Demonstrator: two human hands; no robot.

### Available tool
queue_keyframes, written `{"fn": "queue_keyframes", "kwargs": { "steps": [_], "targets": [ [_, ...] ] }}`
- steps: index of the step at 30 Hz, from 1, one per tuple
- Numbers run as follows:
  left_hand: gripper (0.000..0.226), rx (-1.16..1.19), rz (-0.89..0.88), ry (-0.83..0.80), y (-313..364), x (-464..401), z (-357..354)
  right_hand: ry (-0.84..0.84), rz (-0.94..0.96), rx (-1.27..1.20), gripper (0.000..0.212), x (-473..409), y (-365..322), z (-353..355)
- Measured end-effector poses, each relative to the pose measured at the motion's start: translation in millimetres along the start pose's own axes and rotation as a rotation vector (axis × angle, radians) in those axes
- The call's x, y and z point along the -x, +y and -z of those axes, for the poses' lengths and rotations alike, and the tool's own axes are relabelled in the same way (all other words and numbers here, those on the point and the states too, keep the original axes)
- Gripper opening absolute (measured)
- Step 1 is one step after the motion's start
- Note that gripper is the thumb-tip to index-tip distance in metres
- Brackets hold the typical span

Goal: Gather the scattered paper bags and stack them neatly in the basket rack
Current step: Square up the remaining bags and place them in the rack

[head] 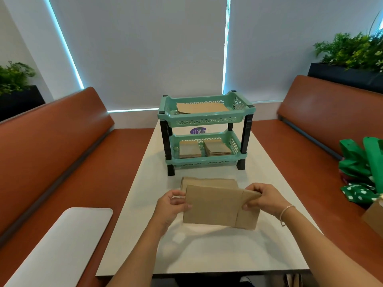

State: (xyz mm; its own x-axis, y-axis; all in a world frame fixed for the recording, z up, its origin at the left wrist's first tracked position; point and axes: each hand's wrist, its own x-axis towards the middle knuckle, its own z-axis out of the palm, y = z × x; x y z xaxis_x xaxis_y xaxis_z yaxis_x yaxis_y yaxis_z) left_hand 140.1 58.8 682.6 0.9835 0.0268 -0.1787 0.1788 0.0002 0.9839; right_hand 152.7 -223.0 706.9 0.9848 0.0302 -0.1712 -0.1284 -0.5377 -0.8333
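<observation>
A flat brown paper bag [215, 206] is held just above the white table [207, 255], its folded bottom flap to the right. My left hand [172, 206] pinches its left edge and my right hand [263, 198] grips the flap end. Another brown bag [207, 181] lies on the table behind it, partly hidden. The mint-green two-tier basket rack [205, 121] stands at the table's far end. Its top tier holds a stack of large bags [201, 107]. The bottom tier holds two stacks of smaller bags [189, 150] [217, 148] side by side.
Orange-brown bench seats [62, 152] flank the table on both sides. A white tray [68, 241] lies on the left bench. Green bags [360, 168] and a brown bag [373, 218] sit on the right bench. Planters stand behind both benches.
</observation>
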Motion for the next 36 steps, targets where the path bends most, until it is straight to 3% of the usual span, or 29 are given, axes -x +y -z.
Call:
{"fn": "queue_keyframes", "kwargs": {
  "steps": [12, 18, 21, 24, 27, 29, 31, 33, 36],
  "targets": [
    [0.022, -0.041, -0.112, -0.060, -2, -3, -25, -0.047, 0.183, 0.383, 0.028, -2, -21, -14],
    [0.045, -0.060, 0.052, -0.117, -33, -1, -22, -0.104, 0.142, 0.978, 0.024, -3, -27, -31],
    [0.057, -0.179, 0.112, -0.119, -44, 1, -22, -0.096, 0.178, 1.099, 0.026, -5, -33, -42],
    [0.047, -0.268, 0.091, -0.097, -37, 2, -20, -0.118, 0.156, 0.988, 0.020, -9, -35, -46],
    [0.028, -0.128, 0.016, 0.009, -20, -3, -14, -0.070, 0.114, 0.756, 0.009, -15, -34, -34],
    [0.029, 0.051, -0.008, 0.027, -5, -5, -15, -0.039, 0.036, 0.403, 0.018, -14, -31, -26],
    [0.034, 0.127, -0.008, -0.065, 6, -4, -24, -0.021, -0.022, -0.061, 0.028, -8, -26, -28],
    [0.031, 0.055, -0.037, -0.127, 9, -2, -38, 0.060, -0.035, -0.350, 0.027, -3, -18, -38],
    [0.022, -0.152, -0.104, -0.095, 5, -4, -52, 0.134, -0.032, -0.504, 0.032, 4, -6, -53]
  ]
}}
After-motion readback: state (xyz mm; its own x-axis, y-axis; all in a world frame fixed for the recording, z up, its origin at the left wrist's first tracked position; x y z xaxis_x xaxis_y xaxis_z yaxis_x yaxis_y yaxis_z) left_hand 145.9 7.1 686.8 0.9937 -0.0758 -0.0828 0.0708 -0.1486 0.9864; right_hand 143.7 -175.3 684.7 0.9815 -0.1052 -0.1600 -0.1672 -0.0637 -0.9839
